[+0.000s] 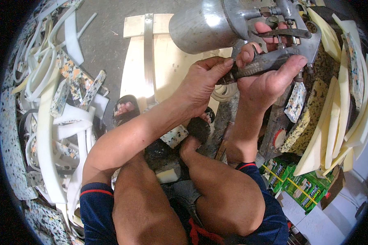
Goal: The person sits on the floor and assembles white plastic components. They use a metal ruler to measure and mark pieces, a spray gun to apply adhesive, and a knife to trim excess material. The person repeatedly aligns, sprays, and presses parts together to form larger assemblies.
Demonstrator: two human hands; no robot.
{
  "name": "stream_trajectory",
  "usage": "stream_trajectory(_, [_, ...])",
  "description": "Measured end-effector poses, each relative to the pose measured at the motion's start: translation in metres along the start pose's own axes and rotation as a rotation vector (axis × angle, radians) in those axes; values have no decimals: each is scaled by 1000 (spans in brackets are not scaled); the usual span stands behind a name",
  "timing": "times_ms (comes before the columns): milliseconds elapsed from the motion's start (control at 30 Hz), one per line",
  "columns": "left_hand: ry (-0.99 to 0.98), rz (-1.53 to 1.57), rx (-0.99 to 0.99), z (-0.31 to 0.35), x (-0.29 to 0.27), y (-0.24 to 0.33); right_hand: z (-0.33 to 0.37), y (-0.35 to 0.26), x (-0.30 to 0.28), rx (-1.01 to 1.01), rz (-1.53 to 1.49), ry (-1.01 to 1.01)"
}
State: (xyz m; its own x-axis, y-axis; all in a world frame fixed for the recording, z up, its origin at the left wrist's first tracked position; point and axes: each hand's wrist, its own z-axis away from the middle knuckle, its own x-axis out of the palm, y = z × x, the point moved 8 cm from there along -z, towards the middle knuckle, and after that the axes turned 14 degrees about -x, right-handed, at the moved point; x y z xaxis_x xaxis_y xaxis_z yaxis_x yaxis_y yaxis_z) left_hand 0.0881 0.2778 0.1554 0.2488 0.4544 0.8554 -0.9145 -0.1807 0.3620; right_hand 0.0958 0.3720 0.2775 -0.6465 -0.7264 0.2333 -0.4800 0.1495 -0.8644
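A metal spray gun (257,65) with a large silver cup (202,25) is held up in front of me, its cup pointing left. My right hand (271,83) is wrapped round its handle from below, with fingers close to the trigger lever (288,32) and the thumb stretched along the near side. At the handle's lower end, my left hand (204,81) pinches the connector (226,78) between thumb and fingers. Part of the connector is hidden by those fingers. Behind the left forearm, a pale wooden panel (133,61) lies on the floor, with a metal strip (149,55) along it.
White foam strips (49,134) and speckled foam offcuts (75,75) are heaped on the left. Cream foam pieces (321,126) lean at the right, above green packages (300,185) bound with yellow bands. A coiled pale hose (224,94) lies past my sandalled feet (124,108).
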Motion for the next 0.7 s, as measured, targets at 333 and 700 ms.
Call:
stream_trajectory(333, [-37, 20, 13, 1, 2, 0, 1, 0, 0, 12, 17, 12])
stream_trajectory(700, [22, 11, -25, 0, 1, -3, 0, 0, 0, 3, 1, -6])
